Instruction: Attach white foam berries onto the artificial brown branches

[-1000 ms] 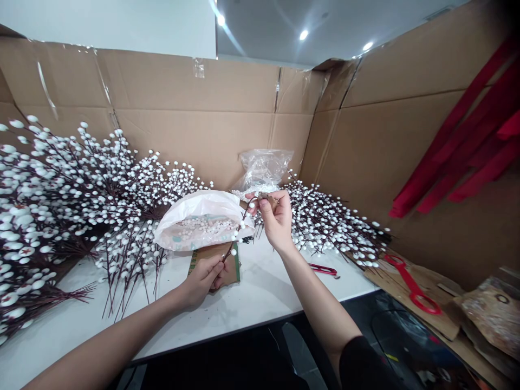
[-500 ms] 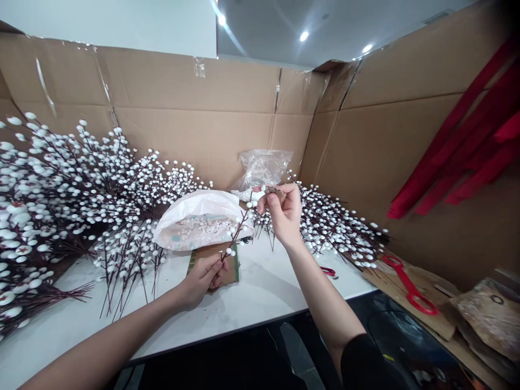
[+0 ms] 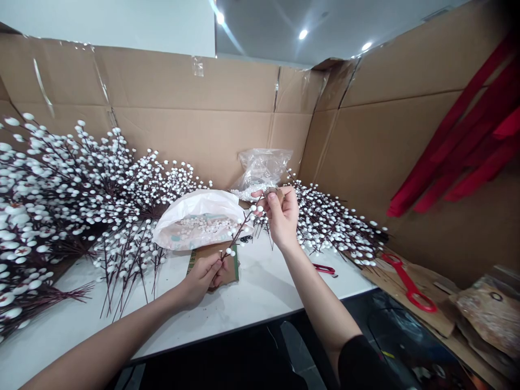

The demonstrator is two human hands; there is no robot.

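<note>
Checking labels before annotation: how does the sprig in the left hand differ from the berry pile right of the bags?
Count: the held sprig is one small piece with a few berries; the berry pile is a dense mass of many stems.
Pose: the held sprig slants up from the left hand; the berry pile lies spread toward the table's right end.
Shared: white berries, dark stems.
</note>
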